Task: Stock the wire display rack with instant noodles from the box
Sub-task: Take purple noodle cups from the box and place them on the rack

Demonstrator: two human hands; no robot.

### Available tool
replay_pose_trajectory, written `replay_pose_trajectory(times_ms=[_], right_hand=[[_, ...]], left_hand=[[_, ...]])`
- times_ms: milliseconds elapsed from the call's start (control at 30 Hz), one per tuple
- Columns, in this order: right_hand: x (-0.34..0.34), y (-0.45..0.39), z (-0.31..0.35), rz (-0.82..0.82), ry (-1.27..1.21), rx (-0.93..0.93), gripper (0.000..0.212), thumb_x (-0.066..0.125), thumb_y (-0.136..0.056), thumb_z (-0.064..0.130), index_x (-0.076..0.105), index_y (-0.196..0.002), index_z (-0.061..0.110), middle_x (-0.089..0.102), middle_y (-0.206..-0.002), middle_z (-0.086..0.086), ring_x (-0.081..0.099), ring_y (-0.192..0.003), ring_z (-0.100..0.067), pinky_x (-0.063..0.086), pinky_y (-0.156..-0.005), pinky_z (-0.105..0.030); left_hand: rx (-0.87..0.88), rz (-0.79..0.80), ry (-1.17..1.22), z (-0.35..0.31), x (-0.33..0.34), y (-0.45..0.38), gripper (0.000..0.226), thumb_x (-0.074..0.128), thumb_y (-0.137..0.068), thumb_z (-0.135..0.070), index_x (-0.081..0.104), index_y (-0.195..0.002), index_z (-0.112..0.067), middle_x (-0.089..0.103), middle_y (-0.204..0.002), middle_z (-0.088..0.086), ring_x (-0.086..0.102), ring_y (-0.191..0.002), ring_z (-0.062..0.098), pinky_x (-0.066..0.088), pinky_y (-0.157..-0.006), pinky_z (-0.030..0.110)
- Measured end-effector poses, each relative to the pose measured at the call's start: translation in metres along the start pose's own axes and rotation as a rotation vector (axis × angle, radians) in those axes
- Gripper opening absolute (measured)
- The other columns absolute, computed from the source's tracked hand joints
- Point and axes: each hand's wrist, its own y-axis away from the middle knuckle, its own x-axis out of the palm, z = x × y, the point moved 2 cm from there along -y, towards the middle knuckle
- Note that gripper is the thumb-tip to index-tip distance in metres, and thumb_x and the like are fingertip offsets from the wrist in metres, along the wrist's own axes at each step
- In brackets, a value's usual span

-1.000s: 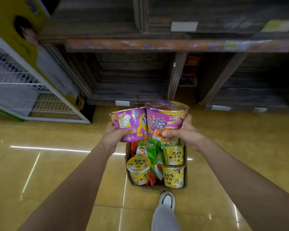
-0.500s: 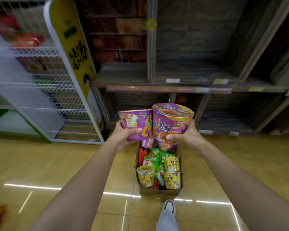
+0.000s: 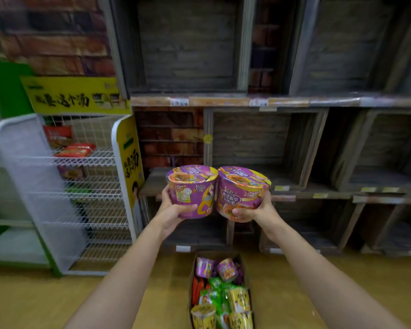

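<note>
Two purple instant noodle bowls are held side by side at chest height. My left hand (image 3: 173, 211) grips the left purple bowl (image 3: 192, 189) from below. My right hand (image 3: 255, 211) grips the right purple bowl (image 3: 241, 193), tilted a little to the right. Below them on the floor stands the cardboard box (image 3: 192, 276) with purple, yellow and green noodle packs inside. The white wire display rack (image 3: 81, 193) stands to the left, with red packets on its top shelf and a few packs lower down.
Dark wooden shelf compartments (image 3: 259, 148) fill the wall straight ahead. A yellow sign panel (image 3: 131, 162) forms the rack's right side, with a yellow header board (image 3: 74, 95) above. The tan tiled floor (image 3: 57, 298) lies around the box.
Both hands have lifted the purple bowls higher, away from the box. The view has tilted upward, so the rack's upper shelves and the wooden shelving show more fully.
</note>
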Motion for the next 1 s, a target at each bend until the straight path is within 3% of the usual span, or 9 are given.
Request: replay_pose_trajectory(times_ms=[167, 300, 433, 567, 667, 767, 867, 1000], right_hand=[[0.001, 0.003, 0.021, 0.055, -0.073, -0.055, 0.110, 0.092, -0.048, 0.016, 0.023, -0.132, 0.032, 0.053, -0.123, 0.002, 0.054, -0.113, -0.015, 0.045, -0.088, -0.026], [0.001, 0.003, 0.038, 0.102, -0.065, -0.135, 0.116, 0.093, -0.045, 0.026, 0.020, -0.135, 0.033, 0.054, -0.123, 0.005, 0.054, -0.114, -0.012, 0.046, -0.083, -0.022], [0.004, -0.006, 0.052, 0.091, -0.067, -0.217, 0.114, 0.092, -0.050, 0.021, 0.021, -0.138, 0.033, 0.053, -0.126, 0.005, 0.053, -0.115, -0.012, 0.047, -0.092, -0.028], [0.010, -0.012, 0.061, 0.085, -0.092, -0.285, 0.111, 0.089, -0.048, 0.022, 0.024, -0.137, 0.031, 0.054, -0.127, 0.003, 0.055, -0.115, -0.012, 0.051, -0.086, -0.024], [0.011, -0.014, 0.057, 0.077, -0.087, -0.342, 0.101, 0.089, -0.049, 0.016, 0.035, -0.134, 0.026, 0.057, -0.126, 0.001, 0.058, -0.115, -0.015, 0.055, -0.086, -0.028], [0.014, -0.007, 0.047, 0.091, -0.059, -0.323, 0.086, 0.088, -0.048, 0.019, 0.047, -0.123, 0.030, 0.061, -0.120, 0.004, 0.059, -0.113, -0.013, 0.054, -0.083, -0.023], [0.017, -0.001, 0.036, 0.071, -0.011, -0.300, 0.079, 0.088, -0.056, 0.009, 0.048, -0.122, 0.025, 0.060, -0.119, 0.003, 0.057, -0.112, -0.012, 0.053, -0.075, -0.015], [0.024, 0.007, 0.028, 0.189, 0.023, -0.173, 0.109, 0.087, -0.051, 0.019, 0.024, -0.139, 0.029, 0.043, -0.137, 0.003, 0.048, -0.120, -0.008, 0.048, -0.088, -0.016]], left_hand=[[0.154, 0.148, -0.058, -0.029, 0.000, 0.000, 0.116, 0.081, -0.051, 0.009, 0.019, -0.139, -0.034, 0.049, -0.131, 0.005, 0.054, -0.115, 0.021, 0.055, -0.084, 0.039], [0.264, 0.193, -0.186, -0.049, -0.004, -0.005, 0.125, 0.086, -0.039, -0.011, 0.015, -0.139, -0.038, 0.046, -0.133, -0.002, 0.050, -0.121, 0.017, 0.051, -0.094, 0.036], [0.333, 0.134, -0.323, -0.066, -0.007, -0.014, 0.128, 0.089, -0.035, -0.021, 0.019, -0.141, -0.034, 0.027, -0.144, 0.002, 0.040, -0.129, 0.018, 0.047, -0.100, 0.030], [0.302, 0.224, -0.305, -0.074, -0.009, -0.011, 0.128, 0.089, -0.043, -0.022, 0.012, -0.143, -0.036, 0.038, -0.142, 0.004, 0.048, -0.124, 0.016, 0.053, -0.080, 0.016], [0.172, 0.324, -0.199, -0.072, -0.011, 0.001, 0.133, 0.087, -0.040, -0.060, 0.011, -0.146, -0.036, 0.046, -0.138, 0.006, 0.053, -0.120, 0.023, 0.055, -0.084, 0.027], [0.098, 0.339, -0.038, -0.065, -0.017, 0.007, 0.115, 0.063, -0.039, -0.086, 0.038, -0.137, -0.033, 0.059, -0.130, 0.005, 0.059, -0.117, 0.025, 0.055, -0.088, 0.040], [0.061, 0.287, 0.095, -0.055, -0.021, 0.010, 0.110, 0.072, -0.041, -0.079, 0.047, -0.133, -0.024, 0.064, -0.125, 0.005, 0.062, -0.113, 0.025, 0.055, -0.081, 0.047], [0.059, 0.196, 0.260, -0.034, -0.025, 0.008, 0.102, 0.089, -0.046, -0.039, 0.047, -0.134, -0.011, 0.064, -0.119, 0.012, 0.060, -0.111, 0.030, 0.053, -0.086, 0.053]])
